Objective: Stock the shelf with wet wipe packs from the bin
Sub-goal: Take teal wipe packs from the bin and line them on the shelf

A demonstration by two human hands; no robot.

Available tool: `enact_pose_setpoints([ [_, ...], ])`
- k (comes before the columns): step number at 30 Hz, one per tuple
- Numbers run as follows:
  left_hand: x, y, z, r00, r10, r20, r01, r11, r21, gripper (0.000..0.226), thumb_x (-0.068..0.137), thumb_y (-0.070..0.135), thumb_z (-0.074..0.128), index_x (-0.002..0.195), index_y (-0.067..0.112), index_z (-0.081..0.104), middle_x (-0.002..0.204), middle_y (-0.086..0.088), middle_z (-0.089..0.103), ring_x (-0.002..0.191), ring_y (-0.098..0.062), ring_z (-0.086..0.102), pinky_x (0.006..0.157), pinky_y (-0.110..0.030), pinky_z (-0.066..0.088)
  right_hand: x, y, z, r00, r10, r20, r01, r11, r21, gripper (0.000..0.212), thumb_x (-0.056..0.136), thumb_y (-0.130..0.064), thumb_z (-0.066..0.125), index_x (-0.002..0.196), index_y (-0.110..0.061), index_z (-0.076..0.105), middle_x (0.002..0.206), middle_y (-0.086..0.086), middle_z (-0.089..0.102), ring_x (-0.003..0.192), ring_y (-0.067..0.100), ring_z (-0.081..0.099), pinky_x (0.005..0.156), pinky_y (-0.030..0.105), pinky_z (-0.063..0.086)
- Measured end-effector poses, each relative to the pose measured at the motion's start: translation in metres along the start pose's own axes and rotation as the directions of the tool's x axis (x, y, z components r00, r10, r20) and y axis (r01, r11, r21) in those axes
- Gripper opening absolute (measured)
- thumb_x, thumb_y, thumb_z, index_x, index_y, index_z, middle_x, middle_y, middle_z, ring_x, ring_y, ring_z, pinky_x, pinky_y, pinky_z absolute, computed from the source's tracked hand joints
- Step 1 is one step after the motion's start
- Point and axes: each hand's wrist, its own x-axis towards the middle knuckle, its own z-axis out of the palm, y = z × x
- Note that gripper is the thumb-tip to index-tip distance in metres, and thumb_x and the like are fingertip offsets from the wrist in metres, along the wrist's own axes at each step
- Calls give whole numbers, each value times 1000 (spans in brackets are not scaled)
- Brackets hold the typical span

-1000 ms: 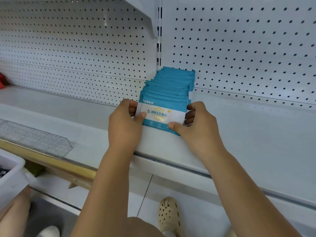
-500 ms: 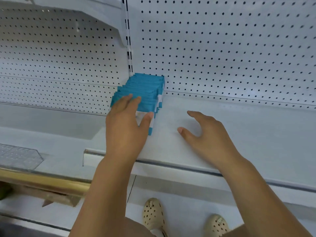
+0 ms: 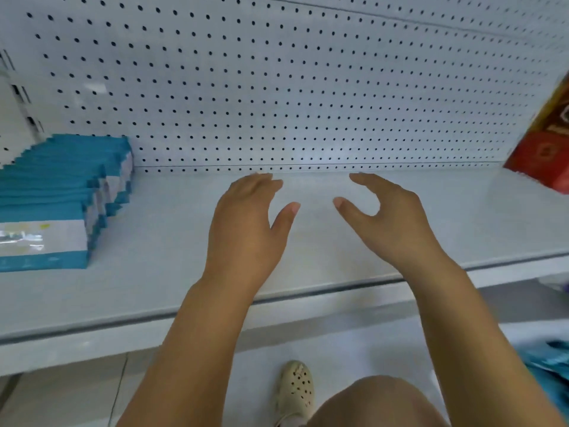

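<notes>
A row of teal-and-white wet wipe packs (image 3: 58, 198) stands on the white shelf (image 3: 338, 260) at the far left, front pack facing me. My left hand (image 3: 249, 229) and my right hand (image 3: 388, 217) hover over the bare middle of the shelf, palms facing each other, fingers relaxed, holding nothing. Both are well to the right of the packs. At the lower right edge a bit of teal, maybe more packs (image 3: 554, 362), shows beside a white rim.
A white pegboard back wall (image 3: 277, 87) rises behind the shelf. A red box (image 3: 545, 149) stands at the far right of the shelf. Below the shelf edge I see my knee and a cream perforated shoe (image 3: 295, 389) on the floor.
Both hands have let go of the row of packs and moved right over the bare shelf. The view has swung right, so the packs now sit at the far left.
</notes>
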Motion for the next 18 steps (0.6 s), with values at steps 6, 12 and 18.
enact_pose_setpoints([
  [6,16,85,57,981,141,133,-131,988,-84,42,98,45,55,130,19,62,136,3,59,129,-15,47,104,-26,33,-21,68,-72,997,75,-29,-79,980,-180,56,93,-49,65,143,-28,54,150,-11,50,139,11,44,113,24,31],
  [12,-9,161,112,935,242,260,-199,963,-180,62,97,49,54,152,24,39,153,-2,45,140,-23,41,115,-40,34,-70,139,-140,968,243,-62,-250,915,-315,59,91,-49,66,145,-28,52,145,-7,56,136,12,46,107,21,32],
  [18,-66,184,161,858,364,362,-260,916,-304,45,95,38,61,135,16,60,135,-4,61,125,-25,55,100,-43,49,-150,210,-167,879,476,-16,-449,817,-361,59,89,-49,68,142,-26,55,139,-2,60,127,15,54,99,19,37],
])
